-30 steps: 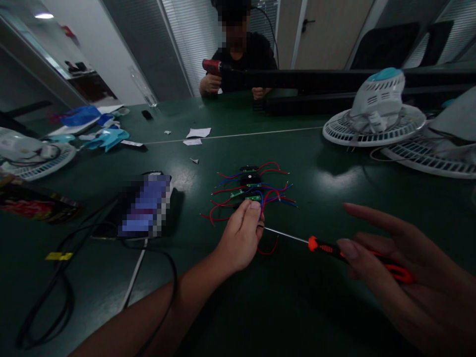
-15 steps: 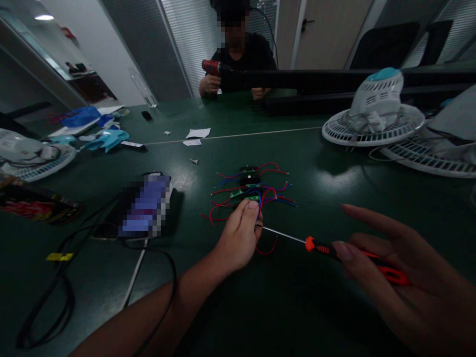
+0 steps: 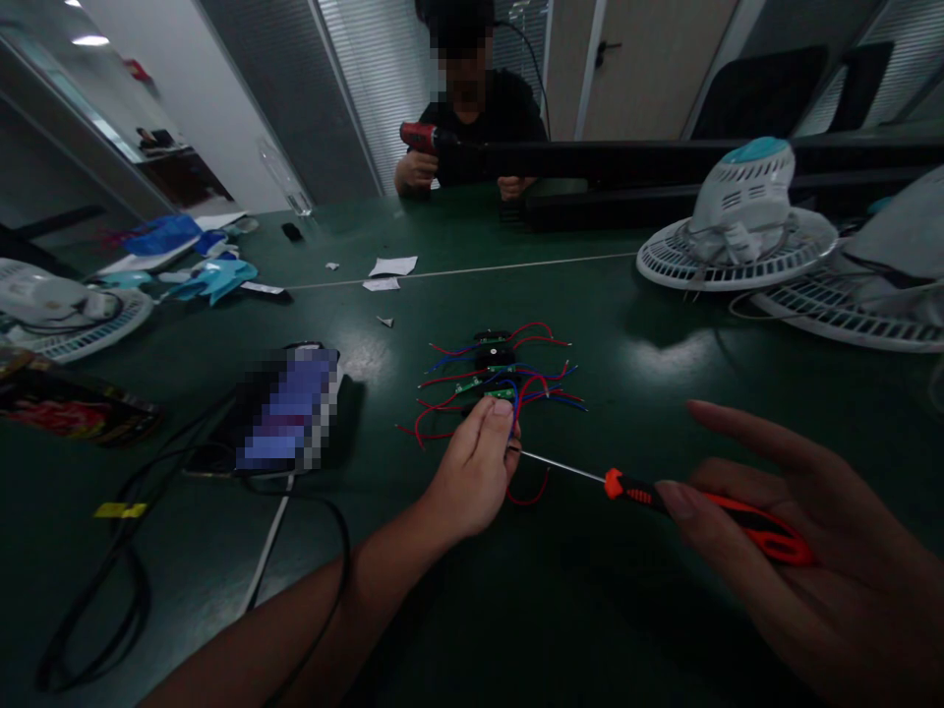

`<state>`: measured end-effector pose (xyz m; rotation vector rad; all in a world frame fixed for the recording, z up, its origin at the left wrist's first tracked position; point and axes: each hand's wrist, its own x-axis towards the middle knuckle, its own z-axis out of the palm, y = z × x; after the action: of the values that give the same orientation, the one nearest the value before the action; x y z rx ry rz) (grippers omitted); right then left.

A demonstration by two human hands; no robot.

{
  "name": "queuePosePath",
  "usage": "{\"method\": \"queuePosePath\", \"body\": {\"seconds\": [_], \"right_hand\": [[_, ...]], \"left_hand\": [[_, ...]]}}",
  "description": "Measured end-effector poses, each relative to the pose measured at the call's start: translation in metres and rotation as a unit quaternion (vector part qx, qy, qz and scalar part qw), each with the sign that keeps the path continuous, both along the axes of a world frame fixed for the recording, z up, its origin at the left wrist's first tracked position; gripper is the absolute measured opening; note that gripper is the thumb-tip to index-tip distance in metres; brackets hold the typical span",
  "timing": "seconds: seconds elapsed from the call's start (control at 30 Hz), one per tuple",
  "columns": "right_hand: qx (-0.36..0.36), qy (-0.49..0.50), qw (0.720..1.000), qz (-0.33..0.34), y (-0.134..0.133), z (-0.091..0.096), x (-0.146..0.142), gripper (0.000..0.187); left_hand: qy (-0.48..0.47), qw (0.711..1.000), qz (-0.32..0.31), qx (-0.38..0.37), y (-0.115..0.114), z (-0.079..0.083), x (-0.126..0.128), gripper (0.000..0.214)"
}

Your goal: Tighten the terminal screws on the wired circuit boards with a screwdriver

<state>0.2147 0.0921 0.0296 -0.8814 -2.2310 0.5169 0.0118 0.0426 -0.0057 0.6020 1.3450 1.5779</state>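
Note:
My left hand [image 3: 476, 467] is closed around a small part that its fingers mostly hide; red and blue wires come out of it. My right hand [image 3: 796, 551] holds a screwdriver [image 3: 708, 506] with an orange and black handle, thumb on the grip and index finger stretched away. The metal shaft points left, and its tip meets the part at my left fingers. Just beyond my left hand lie several small green circuit boards [image 3: 501, 370] on black pieces, with red and blue wires [image 3: 535, 327] spreading to both sides.
A phone [image 3: 287, 408] and black cables [image 3: 140, 590] lie at left, near a dark can [image 3: 74, 398]. White fan parts [image 3: 737, 265] stand at right, another [image 3: 59, 305] at far left. Across the green table [image 3: 590, 305], a person [image 3: 479, 108] holds a red power drill [image 3: 419, 136]. Paper scraps [image 3: 393, 265] lie mid-table.
The screwdriver's handle has turned slightly in my right hand, and the thumb has shifted a little to the left. My left hand stays in place.

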Motion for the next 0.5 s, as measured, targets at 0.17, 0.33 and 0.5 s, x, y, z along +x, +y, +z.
{"method": "queuePosePath", "body": {"seconds": [0.17, 0.33, 0.5], "right_hand": [[0.009, 0.003, 1.000, 0.005, 0.0013, 0.0002, 0.0009, 0.049], [0.018, -0.001, 1.000, 0.003, 0.0026, -0.0032, 0.0033, 0.052], [0.020, -0.004, 1.000, -0.004, 0.0018, -0.0025, 0.0017, 0.052]], "left_hand": [[0.001, 1.000, -0.001, 0.000, 0.0006, -0.0022, -0.0009, 0.039], [0.007, 1.000, -0.009, -0.001, 0.0006, -0.0022, -0.0017, 0.038], [0.012, 1.000, -0.014, 0.004, 0.0001, -0.0031, -0.0019, 0.037]]}}
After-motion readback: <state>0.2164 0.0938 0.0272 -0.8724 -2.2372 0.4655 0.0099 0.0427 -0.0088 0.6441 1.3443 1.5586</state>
